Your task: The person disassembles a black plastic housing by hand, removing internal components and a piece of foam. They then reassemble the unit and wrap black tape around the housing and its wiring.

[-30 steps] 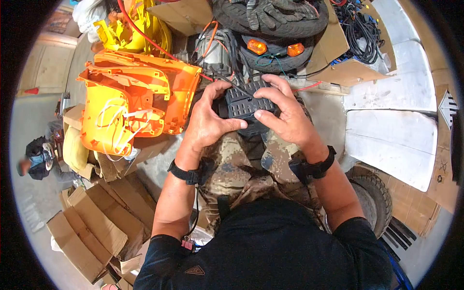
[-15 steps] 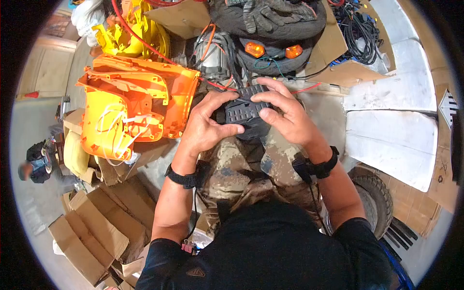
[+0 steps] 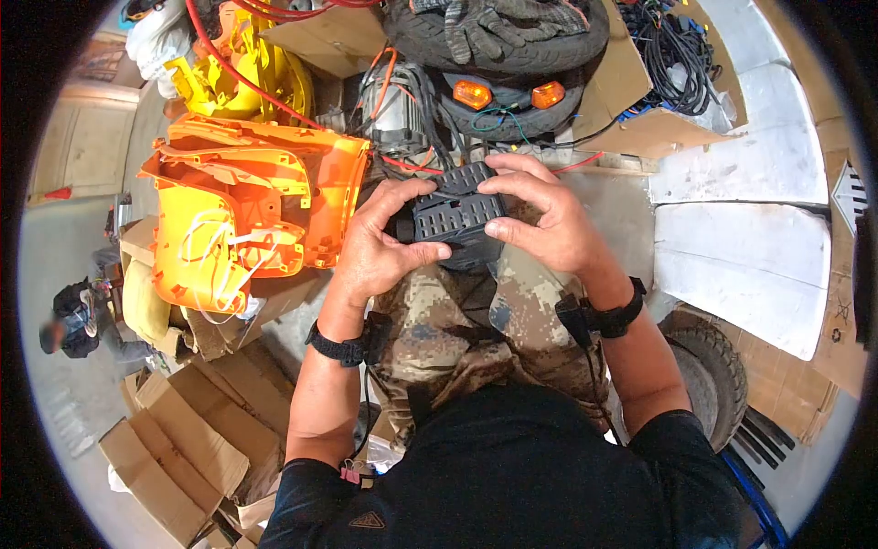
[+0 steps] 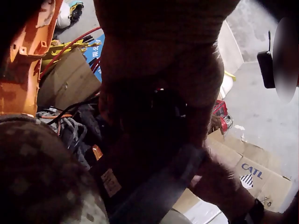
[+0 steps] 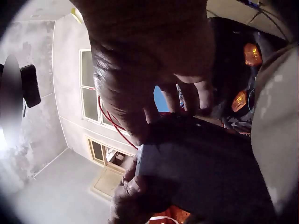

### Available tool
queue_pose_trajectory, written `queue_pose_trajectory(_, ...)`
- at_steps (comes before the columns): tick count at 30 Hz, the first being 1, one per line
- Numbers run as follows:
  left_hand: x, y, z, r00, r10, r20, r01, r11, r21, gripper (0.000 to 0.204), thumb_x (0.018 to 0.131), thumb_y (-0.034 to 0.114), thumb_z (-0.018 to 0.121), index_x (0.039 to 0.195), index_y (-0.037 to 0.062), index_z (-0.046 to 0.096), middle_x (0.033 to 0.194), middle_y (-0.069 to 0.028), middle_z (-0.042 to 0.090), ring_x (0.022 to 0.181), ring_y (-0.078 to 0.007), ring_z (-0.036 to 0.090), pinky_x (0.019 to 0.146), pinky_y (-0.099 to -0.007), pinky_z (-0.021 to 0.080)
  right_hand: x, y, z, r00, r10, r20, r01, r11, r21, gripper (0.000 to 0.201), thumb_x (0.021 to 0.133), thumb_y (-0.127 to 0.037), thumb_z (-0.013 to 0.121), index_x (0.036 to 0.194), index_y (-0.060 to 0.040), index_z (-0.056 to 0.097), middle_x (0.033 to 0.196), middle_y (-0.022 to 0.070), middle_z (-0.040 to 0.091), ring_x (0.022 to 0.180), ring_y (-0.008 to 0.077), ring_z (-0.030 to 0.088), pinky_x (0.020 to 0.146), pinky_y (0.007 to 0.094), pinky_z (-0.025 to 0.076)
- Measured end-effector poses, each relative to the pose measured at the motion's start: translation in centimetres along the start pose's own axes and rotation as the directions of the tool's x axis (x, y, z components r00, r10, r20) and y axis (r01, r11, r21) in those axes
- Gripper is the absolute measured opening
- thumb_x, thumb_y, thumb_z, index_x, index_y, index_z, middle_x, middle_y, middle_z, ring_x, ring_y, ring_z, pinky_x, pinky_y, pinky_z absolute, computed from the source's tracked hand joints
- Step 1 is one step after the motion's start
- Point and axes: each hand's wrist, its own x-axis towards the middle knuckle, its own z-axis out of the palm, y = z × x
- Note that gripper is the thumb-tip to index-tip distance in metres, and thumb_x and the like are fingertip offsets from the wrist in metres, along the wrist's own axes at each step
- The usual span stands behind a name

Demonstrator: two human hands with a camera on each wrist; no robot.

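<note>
Above the lap, both hands hold a black box-like part (image 3: pixel 455 218) with rows of slots across its upper face. The left hand (image 3: pixel 377 245) grips its left side, thumb along the near edge and fingers at the far left corner. At the right end, the right hand (image 3: pixel 555 224) grips it with bent fingers over the slotted top and the thumb on the near right edge. In the right wrist view, the part's dark flat side (image 5: pixel 205 163) spans between the right hand (image 5: pixel 149 60) and the left hand (image 5: pixel 128 196). Deep shadow hides the left fingertips in the left wrist view.
Orange plastic body panels (image 3: pixel 320 220) lie at left, with yellow ones (image 3: pixel 283 78) behind. Beyond the hands are a metal motor (image 3: pixel 393 110), tires (image 3: pixel 512 41) with gloves on top, and orange turn signals (image 3: pixel 472 93). A carton of cables (image 3: pixel 695 135) is at right; flattened cardboard (image 3: pixel 187 425) lies lower left.
Both hands and the black part have shifted slightly left in the head view, and the part has tilted a little. The grip stays on it. The scene has also shifted slightly.
</note>
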Motion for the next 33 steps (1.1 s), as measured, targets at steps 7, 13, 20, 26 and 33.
queue_pose_trajectory(7, -0.1, 0.0, 0.1, 1.000, -0.024, 0.001, 0.024, 0.999, -0.027, 0.074, 0.059, 0.012, 0.097, 0.125, 0.0050, 0.066, 0.120, -0.0077, 0.064, 0.115, -0.0213, 0.059, 0.103, -0.0353, 0.045, -0.9, -0.1, 0.9, 0.997, 0.064, -0.029, -0.063, 0.997, 0.049, 0.040, 0.088, -0.010, 0.075, 0.127, -0.0041, 0.065, 0.141, 0.0166, 0.052, 0.131, 0.0288, 0.051, 0.110, 0.0403, 0.040)
queue_pose_trajectory(13, -0.1, 0.1, 0.1, 1.000, -0.024, -0.006, 0.024, 0.999, -0.035, 0.073, 0.059, 0.010, 0.097, 0.125, 0.0054, 0.066, 0.119, -0.0071, 0.064, 0.115, -0.0207, 0.059, 0.102, -0.0347, 0.045, -1.1, -0.1, 1.1, 0.997, 0.069, -0.046, -0.067, 0.997, 0.045, 0.040, 0.091, -0.008, 0.072, 0.130, -0.0048, 0.064, 0.144, 0.0152, 0.051, 0.133, 0.0266, 0.048, 0.110, 0.0394, 0.040)
queue_pose_trajectory(20, -0.1, 0.0, 0.1, 1.000, -0.004, -0.010, 0.004, 1.000, 0.002, 0.072, 0.059, 0.010, 0.096, 0.124, 0.0057, 0.066, 0.117, -0.0063, 0.065, 0.112, -0.0202, 0.060, 0.101, -0.0343, 0.046, -1.1, -0.5, 1.5, 0.993, 0.074, -0.089, -0.074, 0.997, -0.003, 0.035, 0.093, -0.018, 0.071, 0.126, -0.0070, 0.066, 0.138, 0.0192, 0.055, 0.127, 0.0343, 0.056, 0.106, 0.0423, 0.045)
queue_pose_trajectory(26, -0.2, 0.1, 0.1, 1.000, 0.021, -0.001, -0.021, 0.999, 0.026, 0.070, 0.058, 0.010, 0.096, 0.122, 0.0060, 0.067, 0.112, -0.0078, 0.065, 0.108, -0.0229, 0.062, 0.097, -0.0351, 0.048, -1.5, 0.0, 1.7, 0.992, 0.081, -0.094, -0.080, 0.997, 0.018, 0.032, 0.095, -0.019, 0.069, 0.124, -0.0068, 0.067, 0.138, 0.0203, 0.055, 0.126, 0.0344, 0.057, 0.105, 0.0414, 0.046)
queue_pose_trajectory(33, -0.2, 0.5, -0.4, 0.997, 0.074, 0.032, -0.077, 0.988, 0.131, 0.069, 0.059, 0.021, 0.098, 0.119, 0.0056, 0.068, 0.109, -0.0073, 0.066, 0.105, -0.0235, 0.062, 0.094, -0.0358, 0.049, -0.4, -0.5, 1.2, 0.989, 0.075, -0.131, -0.070, 0.997, 0.039, 0.023, 0.096, -0.013, 0.065, 0.116, -0.0033, 0.069, 0.126, 0.0174, 0.061, 0.116, 0.0292, 0.060, 0.099, 0.0382, 0.048)
